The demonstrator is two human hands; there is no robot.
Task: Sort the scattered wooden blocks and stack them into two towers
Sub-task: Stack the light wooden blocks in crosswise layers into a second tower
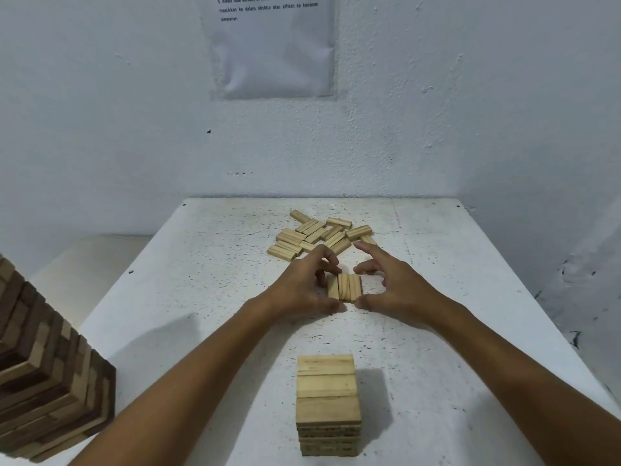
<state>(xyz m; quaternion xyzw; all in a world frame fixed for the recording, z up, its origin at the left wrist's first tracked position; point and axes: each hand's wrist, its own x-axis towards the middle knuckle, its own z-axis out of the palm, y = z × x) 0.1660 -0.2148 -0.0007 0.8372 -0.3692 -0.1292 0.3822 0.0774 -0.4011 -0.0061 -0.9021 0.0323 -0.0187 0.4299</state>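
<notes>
Loose blocks (319,235) behind tower (327,403).

Both forearms are showing bare from the lower frame edge up to the wrists, with no sleeve cloth lying on them. The left hand (304,287) and the right hand (391,284) are showing bare fingers, with short nails visible on the thumbs.
</notes>
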